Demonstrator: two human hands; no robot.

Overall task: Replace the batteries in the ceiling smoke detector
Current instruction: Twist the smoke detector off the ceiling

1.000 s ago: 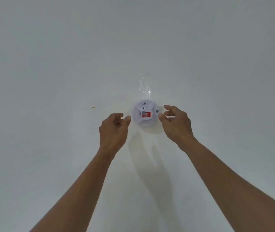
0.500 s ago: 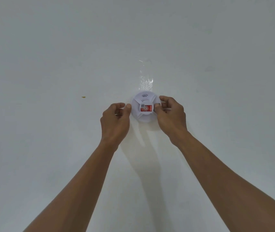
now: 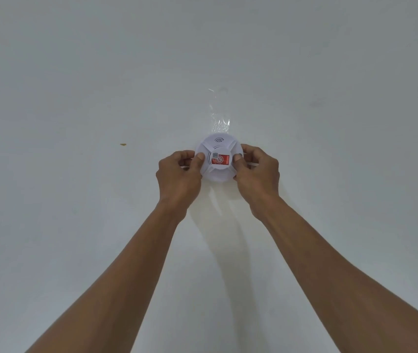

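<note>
A round white smoke detector [image 3: 218,146] with a red label and a small code sticker at its centre is fixed to the white ceiling. My left hand [image 3: 178,177] grips its left rim, thumb on the face. My right hand [image 3: 257,174] grips its right rim, thumb pressed beside the red label. Both arms reach up from the bottom of the view. No batteries are visible.
A strip of clear tape [image 3: 220,115] shines on the ceiling just beyond the detector. A tiny yellowish speck [image 3: 123,144] marks the ceiling to the left. Plain white ceiling [image 3: 75,72] fills everything else.
Both hands have closed in from either side of the detector and now grip its rim; a second ago they hovered just beside it without touching.
</note>
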